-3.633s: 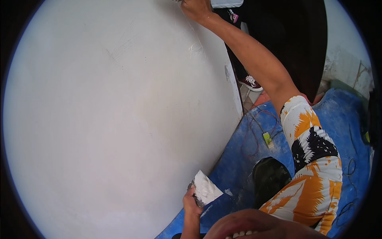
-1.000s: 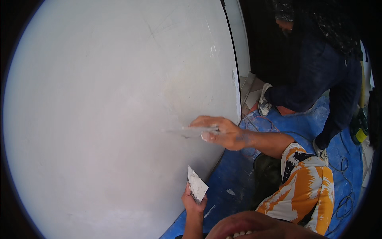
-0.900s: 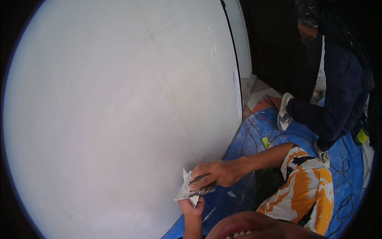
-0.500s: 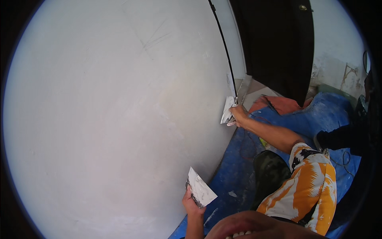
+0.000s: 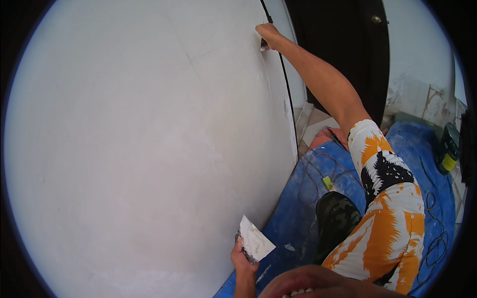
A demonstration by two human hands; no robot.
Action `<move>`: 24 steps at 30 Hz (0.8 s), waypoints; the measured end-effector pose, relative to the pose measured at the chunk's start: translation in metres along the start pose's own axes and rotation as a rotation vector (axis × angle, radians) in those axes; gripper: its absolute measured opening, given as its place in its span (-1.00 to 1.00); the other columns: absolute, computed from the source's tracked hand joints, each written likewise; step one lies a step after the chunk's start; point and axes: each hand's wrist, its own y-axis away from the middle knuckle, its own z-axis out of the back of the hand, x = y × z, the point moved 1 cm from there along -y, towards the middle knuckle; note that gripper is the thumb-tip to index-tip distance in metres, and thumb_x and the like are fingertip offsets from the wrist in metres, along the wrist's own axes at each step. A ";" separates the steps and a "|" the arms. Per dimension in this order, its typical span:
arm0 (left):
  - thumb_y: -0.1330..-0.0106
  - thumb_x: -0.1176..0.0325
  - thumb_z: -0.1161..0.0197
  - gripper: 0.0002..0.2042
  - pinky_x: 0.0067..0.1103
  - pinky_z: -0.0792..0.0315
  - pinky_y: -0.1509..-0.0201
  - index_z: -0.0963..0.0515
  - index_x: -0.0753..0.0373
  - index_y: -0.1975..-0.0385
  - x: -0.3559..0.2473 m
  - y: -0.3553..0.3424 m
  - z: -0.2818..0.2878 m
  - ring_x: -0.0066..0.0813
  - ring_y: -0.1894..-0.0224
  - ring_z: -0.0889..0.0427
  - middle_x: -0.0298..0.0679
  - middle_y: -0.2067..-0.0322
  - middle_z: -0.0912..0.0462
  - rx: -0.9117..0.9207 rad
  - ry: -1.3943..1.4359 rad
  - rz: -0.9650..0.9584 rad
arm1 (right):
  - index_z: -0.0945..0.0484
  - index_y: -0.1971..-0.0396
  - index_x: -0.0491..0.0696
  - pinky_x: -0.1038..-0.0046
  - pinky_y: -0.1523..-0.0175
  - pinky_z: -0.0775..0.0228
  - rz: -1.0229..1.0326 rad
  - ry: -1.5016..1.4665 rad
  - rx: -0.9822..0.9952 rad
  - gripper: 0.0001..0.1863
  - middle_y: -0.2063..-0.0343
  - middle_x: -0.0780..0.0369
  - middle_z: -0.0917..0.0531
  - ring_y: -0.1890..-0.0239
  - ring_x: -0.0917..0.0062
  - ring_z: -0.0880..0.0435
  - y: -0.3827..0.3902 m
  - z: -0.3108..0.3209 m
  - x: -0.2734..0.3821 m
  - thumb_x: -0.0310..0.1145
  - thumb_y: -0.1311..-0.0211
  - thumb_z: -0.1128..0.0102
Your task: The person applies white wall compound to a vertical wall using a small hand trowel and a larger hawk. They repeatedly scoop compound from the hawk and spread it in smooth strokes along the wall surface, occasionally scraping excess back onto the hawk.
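Observation:
My left hand (image 5: 242,258) is closed around a putty knife (image 5: 257,240) whose wide, flat blade carries a smear of white putty. It stays low, close to the white wall (image 5: 149,149). High up near the wall's right edge, my outstretched right hand (image 5: 269,35) grips a second putty knife (image 5: 263,44). Most of that tool is hidden behind the hand, and what shows lies against the wall. A thin line of fresh putty (image 5: 267,74) runs down the wall below it, beside the black strip (image 5: 287,82) at the edge.
A dark door (image 5: 343,59) stands beyond the wall's edge. Blue sheeting (image 5: 293,218) covers the floor, with cables and a small yellow-green object (image 5: 327,183) on it. A reddish cloth (image 5: 328,137) lies by the doorway. At the right stands a dark green container (image 5: 448,149).
My right hand has swept up the wall's edge with its putty knife, from low down to near the top, leaving a thin line. My left hand has barely moved.

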 end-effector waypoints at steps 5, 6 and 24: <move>-0.47 0.18 0.03 -0.62 -0.24 -0.49 -0.16 -0.42 0.27 -0.15 -0.001 -0.003 0.001 -0.18 -0.02 -0.63 -0.15 -0.02 -0.62 -0.014 -0.008 0.012 | -0.35 -0.23 -0.18 0.15 -0.13 -0.46 0.594 0.473 -0.128 -0.40 0.00 -0.03 -0.59 0.04 0.08 -0.66 0.051 -0.040 0.105 -0.35 -0.13 0.10; -0.47 0.18 0.03 -0.61 -0.24 -0.49 -0.17 -0.42 0.27 -0.15 -0.001 -0.004 0.002 -0.18 -0.02 -0.63 -0.15 -0.03 -0.61 -0.011 -0.034 0.016 | -0.33 -0.26 -0.14 0.09 -0.22 -0.36 0.675 0.500 -0.121 -0.39 -0.10 -0.05 -0.51 -0.08 0.07 -0.58 0.071 -0.047 0.103 -0.38 -0.12 0.09; -0.50 0.24 0.05 -0.66 -0.30 -0.54 -0.10 -0.45 0.28 -0.12 -0.001 -0.001 0.015 -0.27 0.01 -0.65 -0.20 0.00 -0.63 -0.061 0.045 -0.014 | -0.42 -0.01 -0.19 0.23 0.10 -0.66 0.123 -0.664 0.379 -0.65 0.18 0.16 -0.64 0.19 0.46 -0.72 0.201 0.062 -0.106 -0.26 -0.39 -0.10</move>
